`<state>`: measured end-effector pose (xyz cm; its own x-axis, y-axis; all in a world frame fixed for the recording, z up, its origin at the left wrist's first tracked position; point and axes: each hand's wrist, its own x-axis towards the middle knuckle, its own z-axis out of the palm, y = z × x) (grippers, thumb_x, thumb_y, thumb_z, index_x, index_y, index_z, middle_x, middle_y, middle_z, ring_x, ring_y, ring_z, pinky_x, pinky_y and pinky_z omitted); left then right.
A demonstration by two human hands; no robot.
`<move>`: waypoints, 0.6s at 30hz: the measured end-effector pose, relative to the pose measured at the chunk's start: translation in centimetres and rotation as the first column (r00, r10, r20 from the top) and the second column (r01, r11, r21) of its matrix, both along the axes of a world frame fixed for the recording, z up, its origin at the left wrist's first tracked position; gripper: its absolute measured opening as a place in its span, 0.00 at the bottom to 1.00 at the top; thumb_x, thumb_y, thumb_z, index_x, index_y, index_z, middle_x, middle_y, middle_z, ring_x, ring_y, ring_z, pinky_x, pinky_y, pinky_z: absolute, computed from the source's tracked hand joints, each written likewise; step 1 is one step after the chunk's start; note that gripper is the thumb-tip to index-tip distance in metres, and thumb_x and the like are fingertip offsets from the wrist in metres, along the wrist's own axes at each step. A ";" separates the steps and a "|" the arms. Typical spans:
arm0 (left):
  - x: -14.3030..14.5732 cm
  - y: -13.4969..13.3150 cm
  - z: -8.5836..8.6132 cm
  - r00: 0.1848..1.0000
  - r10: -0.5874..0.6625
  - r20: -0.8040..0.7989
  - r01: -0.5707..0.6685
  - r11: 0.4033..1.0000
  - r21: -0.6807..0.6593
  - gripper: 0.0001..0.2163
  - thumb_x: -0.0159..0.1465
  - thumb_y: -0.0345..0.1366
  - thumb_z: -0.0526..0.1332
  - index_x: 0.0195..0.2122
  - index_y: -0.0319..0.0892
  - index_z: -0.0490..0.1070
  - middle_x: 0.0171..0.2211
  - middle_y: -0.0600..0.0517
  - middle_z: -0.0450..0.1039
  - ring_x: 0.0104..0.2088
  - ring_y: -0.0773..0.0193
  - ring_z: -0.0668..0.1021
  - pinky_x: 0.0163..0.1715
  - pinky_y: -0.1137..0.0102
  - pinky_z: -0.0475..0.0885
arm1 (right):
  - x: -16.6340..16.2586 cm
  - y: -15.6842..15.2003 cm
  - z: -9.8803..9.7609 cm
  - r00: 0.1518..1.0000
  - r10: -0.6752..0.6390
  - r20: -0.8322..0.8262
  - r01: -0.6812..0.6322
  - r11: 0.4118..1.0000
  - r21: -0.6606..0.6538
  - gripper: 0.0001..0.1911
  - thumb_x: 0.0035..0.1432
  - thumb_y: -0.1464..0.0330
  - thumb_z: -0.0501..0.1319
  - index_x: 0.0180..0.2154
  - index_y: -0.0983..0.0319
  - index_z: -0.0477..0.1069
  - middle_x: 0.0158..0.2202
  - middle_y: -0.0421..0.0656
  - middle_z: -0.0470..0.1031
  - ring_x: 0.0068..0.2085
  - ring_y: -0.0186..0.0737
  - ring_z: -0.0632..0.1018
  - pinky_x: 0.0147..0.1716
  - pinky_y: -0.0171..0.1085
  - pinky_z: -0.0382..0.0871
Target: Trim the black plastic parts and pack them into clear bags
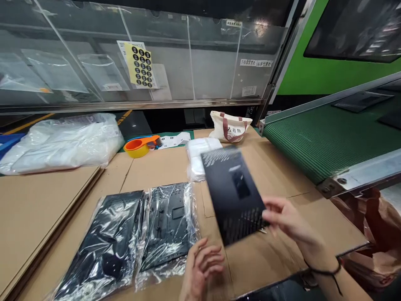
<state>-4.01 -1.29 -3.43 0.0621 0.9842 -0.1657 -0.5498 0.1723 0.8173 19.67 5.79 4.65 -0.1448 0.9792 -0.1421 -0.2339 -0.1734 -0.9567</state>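
Observation:
My right hand (282,217) pinches the lower right corner of a black plastic panel (228,188), which is raised and tilted over the cardboard-covered table. Slots run along the panel's two ends, and a rectangular recess shows on its face. Below and left of it, my left hand (203,265) is open with fingers curled loosely, holding nothing. Beside that hand lies a bagged black panel (167,221) in clear plastic. Another bagged black panel (109,234) lies to its left. Behind the held panel sits a stack of clear plastic bags (200,156).
A green conveyor belt (313,138) slopes down at the right, carrying dark panels (363,101). At the back are a tape dispenser (140,146), a cloth bag (230,127) and a large plastic-wrapped bundle (69,144). Cardboard sheets (40,205) are stacked at left.

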 end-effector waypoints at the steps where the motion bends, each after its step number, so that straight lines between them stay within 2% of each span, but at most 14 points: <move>1: 0.1 0.1 0.6 0.998 0.029 0.055 -0.025 0.997 -0.068 0.28 0.52 0.56 0.67 0.50 0.47 0.69 0.44 0.45 0.77 0.40 0.56 0.79 0.37 0.67 0.75 | -0.5 -1.3 -0.3 0.986 0.167 0.023 -0.166 0.985 -0.041 0.11 0.45 0.65 0.71 0.30 0.66 0.78 0.24 0.39 0.72 0.18 0.27 0.68 0.13 0.27 0.66; 3: 0.3 0.1 1.5 0.989 0.123 0.088 -0.097 0.962 -0.254 0.26 0.52 0.51 0.69 0.50 0.48 0.69 0.46 0.48 0.76 0.44 0.56 0.79 0.38 0.68 0.75 | -0.9 -3.1 -0.4 0.900 0.431 0.070 -0.423 0.900 -0.110 0.10 0.48 0.65 0.69 0.32 0.65 0.79 0.27 0.40 0.73 0.20 0.28 0.70 0.17 0.29 0.69; 4: 0.4 0.0 1.7 0.983 0.162 0.086 -0.123 0.932 -0.342 0.24 0.53 0.48 0.70 0.49 0.49 0.69 0.46 0.50 0.77 0.44 0.57 0.79 0.38 0.69 0.75 | -0.9 -3.5 -0.4 0.850 0.519 0.092 -0.506 0.853 -0.127 0.10 0.49 0.66 0.69 0.34 0.64 0.80 0.29 0.40 0.74 0.22 0.30 0.72 0.21 0.30 0.71; 5: 0.5 -0.1 1.8 0.979 0.179 0.094 -0.126 0.904 -0.409 0.23 0.53 0.45 0.71 0.48 0.49 0.69 0.44 0.51 0.77 0.43 0.58 0.79 0.37 0.70 0.75 | -0.7 -3.6 -0.5 0.812 0.572 0.122 -0.558 0.820 -0.131 0.11 0.49 0.66 0.69 0.36 0.63 0.80 0.30 0.41 0.76 0.25 0.32 0.75 0.25 0.33 0.73; 6: 0.5 -0.2 1.7 0.977 0.172 0.122 -0.101 0.889 -0.447 0.21 0.52 0.44 0.71 0.46 0.48 0.70 0.41 0.52 0.78 0.39 0.61 0.80 0.34 0.72 0.75 | -0.4 -3.4 -0.8 0.799 0.577 0.172 -0.565 0.817 -0.118 0.12 0.49 0.66 0.69 0.38 0.61 0.80 0.32 0.42 0.78 0.29 0.36 0.77 0.31 0.35 0.74; 7: 0.6 -0.3 1.4 0.974 0.153 0.169 -0.060 0.887 -0.458 0.19 0.52 0.44 0.72 0.42 0.47 0.70 0.36 0.54 0.78 0.35 0.64 0.80 0.30 0.74 0.75 | -0.2 -3.0 -1.3 0.815 0.525 0.247 -0.521 0.849 -0.086 0.14 0.50 0.65 0.68 0.41 0.60 0.79 0.35 0.44 0.79 0.34 0.39 0.79 0.37 0.38 0.74; 9: 1.0 -0.5 -0.1 0.952 0.107 0.286 0.017 0.916 -0.401 0.17 0.52 0.48 0.70 0.35 0.45 0.69 0.24 0.57 0.73 0.22 0.71 0.76 0.20 0.79 0.70 | 0.3 -1.7 -3.1 0.848 0.268 0.458 -0.313 0.950 0.023 0.17 0.51 0.64 0.68 0.45 0.58 0.77 0.41 0.46 0.79 0.42 0.45 0.78 0.45 0.44 0.71; 10: 1.2 -0.6 -1.2 0.936 0.065 0.347 0.063 0.936 -0.346 0.18 0.54 0.51 0.68 0.33 0.44 0.67 0.19 0.59 0.69 0.17 0.72 0.71 0.15 0.80 0.66 | 0.4 -1.0 -4.3 0.807 0.121 0.579 -0.209 0.974 0.088 0.18 0.51 0.65 0.68 0.46 0.58 0.76 0.43 0.47 0.78 0.43 0.47 0.77 0.47 0.46 0.70; 11: 1.5 -0.7 -2.4 0.911 0.005 0.412 0.115 0.957 -0.267 0.19 0.56 0.55 0.65 0.31 0.45 0.65 0.15 0.61 0.64 0.12 0.73 0.66 0.11 0.80 0.62 | 0.4 -0.3 -5.5 0.732 0.020 0.682 -0.153 0.979 0.135 0.19 0.49 0.66 0.68 0.45 0.58 0.76 0.43 0.48 0.78 0.43 0.49 0.77 0.46 0.48 0.69; 12: 1.7 -0.7 -3.6 0.872 -0.116 0.475 0.218 0.962 -0.166 0.21 0.57 0.59 0.61 0.30 0.46 0.63 0.12 0.62 0.60 0.09 0.72 0.61 0.09 0.78 0.60 | 0.3 0.3 -6.7 0.655 -0.033 0.755 -0.137 0.977 0.161 0.19 0.49 0.67 0.68 0.45 0.59 0.75 0.42 0.49 0.77 0.43 0.51 0.76 0.45 0.50 0.69; 14: 2.3 -0.8 -5.8 0.712 -0.408 0.571 0.449 0.890 0.076 0.23 0.56 0.64 0.57 0.28 0.47 0.60 0.09 0.62 0.58 0.06 0.68 0.59 0.06 0.73 0.61 | 0.1 1.0 -8.4 0.565 -0.039 0.824 -0.170 0.972 0.163 0.14 0.51 0.69 0.65 0.42 0.61 0.74 0.39 0.49 0.76 0.41 0.51 0.76 0.42 0.50 0.69; 15: 2.6 -1.0 -6.6 0.637 -0.497 0.590 0.518 0.842 0.150 0.23 0.56 0.64 0.56 0.28 0.47 0.60 0.09 0.61 0.59 0.06 0.65 0.60 0.06 0.71 0.62 | 0.0 1.2 -8.8 0.552 -0.023 0.833 -0.193 0.969 0.155 0.10 0.54 0.68 0.63 0.40 0.61 0.74 0.38 0.49 0.76 0.40 0.51 0.76 0.42 0.49 0.69; 16: 2.9 -1.2 -7.0 0.582 -0.530 0.617 0.544 0.817 0.189 0.23 0.56 0.64 0.56 0.29 0.47 0.60 0.09 0.60 0.61 0.06 0.65 0.61 0.07 0.71 0.63 | -0.1 1.2 -8.8 0.554 -0.008 0.832 -0.212 0.966 0.151 0.08 0.56 0.67 0.60 0.38 0.61 0.74 0.37 0.48 0.76 0.39 0.49 0.76 0.41 0.48 0.69; 18: 3.4 -1.8 -7.0 0.531 -0.492 0.690 0.524 0.830 0.190 0.21 0.60 0.61 0.54 0.30 0.47 0.62 0.10 0.60 0.63 0.07 0.66 0.61 0.09 0.72 0.64 | -0.2 1.0 -7.7 0.585 0.026 0.811 -0.246 0.958 0.147 0.09 0.60 0.64 0.57 0.36 0.61 0.73 0.36 0.47 0.75 0.38 0.46 0.76 0.41 0.45 0.69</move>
